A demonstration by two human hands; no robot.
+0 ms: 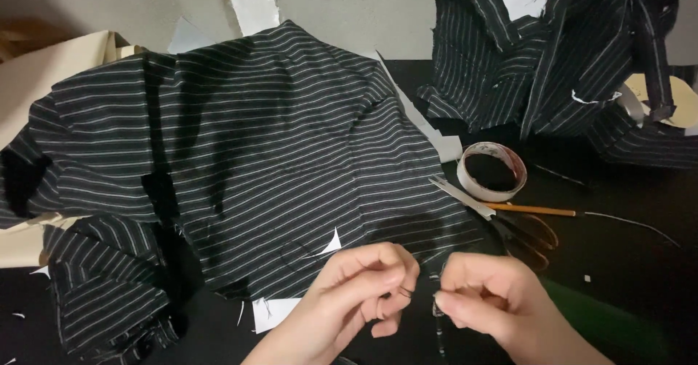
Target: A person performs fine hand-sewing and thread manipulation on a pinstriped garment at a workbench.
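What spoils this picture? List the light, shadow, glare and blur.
Head view: dim light leaves the black table and the folds of the striped cloth nearly detailless; no strong glare, only a faint sheen on the tape roll; left hand and right hand are softly blurred, so what the fingertips pinch is unclear; scissors are murky.

Sewing workshop: striped fabric pieces (pixel 276 139), scissors (pixel 502 219), tape roll (pixel 492 171).
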